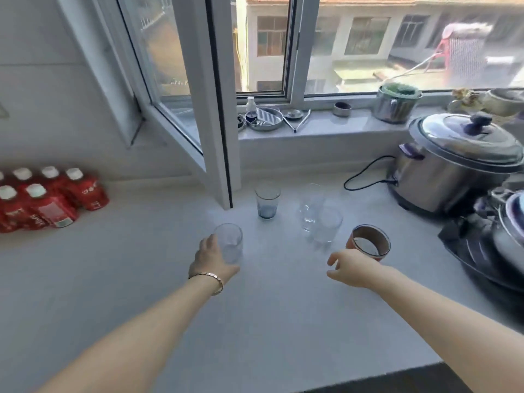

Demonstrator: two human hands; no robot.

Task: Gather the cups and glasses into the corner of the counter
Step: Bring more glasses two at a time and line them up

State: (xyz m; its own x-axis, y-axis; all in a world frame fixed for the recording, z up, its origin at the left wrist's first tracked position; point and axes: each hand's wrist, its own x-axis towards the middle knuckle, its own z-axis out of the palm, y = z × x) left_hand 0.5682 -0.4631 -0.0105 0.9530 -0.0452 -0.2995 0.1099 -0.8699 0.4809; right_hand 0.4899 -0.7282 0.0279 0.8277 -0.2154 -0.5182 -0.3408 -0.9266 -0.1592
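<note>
Two bare forearms reach forward over the pale tabletop [141, 265]. The left hand [211, 260], with a thin bracelet [208, 280] at the wrist, wraps its fingers [208, 241] around the left side of a clear tumbler [230, 246] that stands upright on the tabletop; the thumb side is hidden behind the glass, so the hold reads as a grasp. The right hand [351, 268] hovers with its fingers [333, 260] loosely curled and released, just beside a brown cup [368, 242] with an orange wall, not clearly touching it.

A little farther back, two clear glasses [317, 217] stand touching or overlapping one another, left of the brown cup. Beyond the tumbler, a ribbed blue-grey glass [267, 201] stands upright near the foot of the open window sash [215, 109].

At the far left, a pack of red bottles [48, 199] with white caps sits against the wall, well apart from the glasses. At the right, a steel cooker [450, 163] with a lid stands with its black cord [365, 177] looping across the tabletop. On the windowsill behind are a metal tray [265, 119], tongs [297, 121] and a potted plant [397, 102].
</note>
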